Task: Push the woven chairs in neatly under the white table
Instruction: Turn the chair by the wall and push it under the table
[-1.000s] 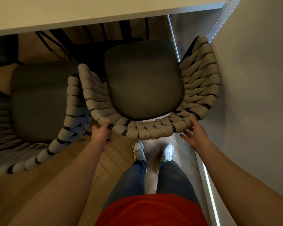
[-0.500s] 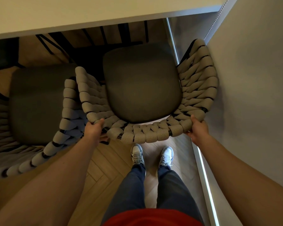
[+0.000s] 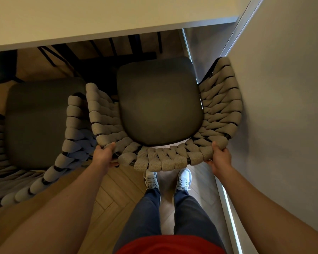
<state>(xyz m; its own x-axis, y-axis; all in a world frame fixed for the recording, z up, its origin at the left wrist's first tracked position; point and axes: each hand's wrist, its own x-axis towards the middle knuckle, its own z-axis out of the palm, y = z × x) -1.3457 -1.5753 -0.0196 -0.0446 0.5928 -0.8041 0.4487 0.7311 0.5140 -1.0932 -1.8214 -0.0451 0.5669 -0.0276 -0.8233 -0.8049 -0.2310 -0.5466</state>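
Observation:
A woven chair [image 3: 165,160] with a dark seat cushion and thick beige rope back stands right in front of me, its front near the white table's edge [image 3: 106,17]. My left hand [image 3: 104,154] grips the left corner of its curved backrest. My right hand [image 3: 219,157] grips the right corner. A second woven chair [image 3: 44,123] stands to the left, its rope arm touching the first chair's side; its front is near the table edge.
A grey wall [image 3: 283,116] runs close along the chair's right side, with a lit strip [image 3: 231,222] at its foot. My feet in pale sneakers [image 3: 151,180] stand on herringbone wood floor [image 3: 116,195] just behind the chair. Dark table legs [image 3: 117,50] show under the tabletop.
Both hands went from open beside the backrest to closed on its corners. The chair has shifted slightly away from me, toward the table.

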